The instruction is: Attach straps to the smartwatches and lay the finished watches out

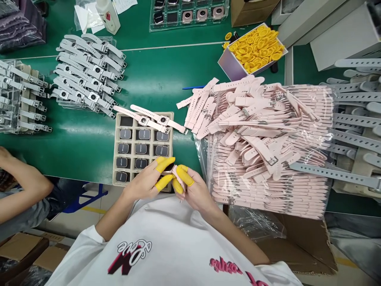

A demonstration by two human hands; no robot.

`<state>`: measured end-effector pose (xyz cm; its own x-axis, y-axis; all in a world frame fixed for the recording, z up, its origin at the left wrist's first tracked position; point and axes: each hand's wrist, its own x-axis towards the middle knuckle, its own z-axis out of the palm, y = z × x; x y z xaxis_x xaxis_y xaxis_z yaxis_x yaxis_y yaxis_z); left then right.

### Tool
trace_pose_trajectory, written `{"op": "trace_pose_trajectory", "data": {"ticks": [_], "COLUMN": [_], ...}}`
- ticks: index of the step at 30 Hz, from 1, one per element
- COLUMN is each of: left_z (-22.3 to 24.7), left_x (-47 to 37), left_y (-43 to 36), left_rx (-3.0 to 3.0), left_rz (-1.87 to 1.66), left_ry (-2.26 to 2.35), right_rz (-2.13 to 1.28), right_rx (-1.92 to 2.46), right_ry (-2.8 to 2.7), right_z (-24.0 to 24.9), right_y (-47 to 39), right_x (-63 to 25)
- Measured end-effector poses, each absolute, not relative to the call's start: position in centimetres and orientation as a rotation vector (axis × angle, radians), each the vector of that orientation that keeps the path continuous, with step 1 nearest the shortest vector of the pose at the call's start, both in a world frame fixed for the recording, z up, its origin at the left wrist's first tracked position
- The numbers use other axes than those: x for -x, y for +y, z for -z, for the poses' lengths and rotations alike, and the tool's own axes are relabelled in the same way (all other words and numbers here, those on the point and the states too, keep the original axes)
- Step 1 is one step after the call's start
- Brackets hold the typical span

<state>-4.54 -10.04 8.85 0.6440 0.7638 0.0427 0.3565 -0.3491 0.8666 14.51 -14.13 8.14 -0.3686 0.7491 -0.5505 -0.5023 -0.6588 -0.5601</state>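
Right now the left hand (145,182) has a dark watch face (168,168) pinched between yellow-covered thumb and finger, and the right hand (198,192) pinches a pink strap (178,178) up against it, just by the near edge of the molded tray (115,159). Two pink-strapped watches (144,120) lie across the tray's far end. Loose pink straps (258,151) are heaped on bagged ones (268,198) to the right; pale-strapped watches (89,75) are stacked off left

White bottle (108,16) beside papers (124,4) on green table (149,69).
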Motion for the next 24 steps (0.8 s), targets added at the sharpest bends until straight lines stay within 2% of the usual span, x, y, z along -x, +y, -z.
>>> {"op": "trace_pose_trajectory", "data": {"ticks": [4, 11, 14, 16, 21, 24], "left_z": [-7.9, -8.7, -9.8, -10.2, -9.6, -9.1], "left_x": [3.3, 4.4, 6.6, 7.0, 4.8, 3.8], "left_y": [-10.9, -8.9, -7.0, -6.7, -8.4, -8.9], "left_rx": [-1.685, -0.967, -0.958, -1.051, -1.652, -1.933], "left_rz": [-0.894, -1.359, -1.531, -1.415, -0.673, -0.578], "left_ry": [1.042, 1.076, 1.211, 1.255, 1.047, 0.895], "right_rz": [-2.021, -2.418, -2.335, -2.187, -2.010, -2.057], "right_rx": [1.042, 0.960, 1.095, 1.156, 1.053, 0.978], "right_ry": [-0.615, -0.649, -0.832, -0.880, -0.866, -0.804], "right_z": [-7.8, -7.0, -7.4, -8.0, -9.5, -9.9], "right_y": [-14.2, -14.4, -14.2, -14.0, -13.3, -13.1], "right_x": [-14.7, -15.9, -17.0, -17.3, -16.1, -15.1]}}
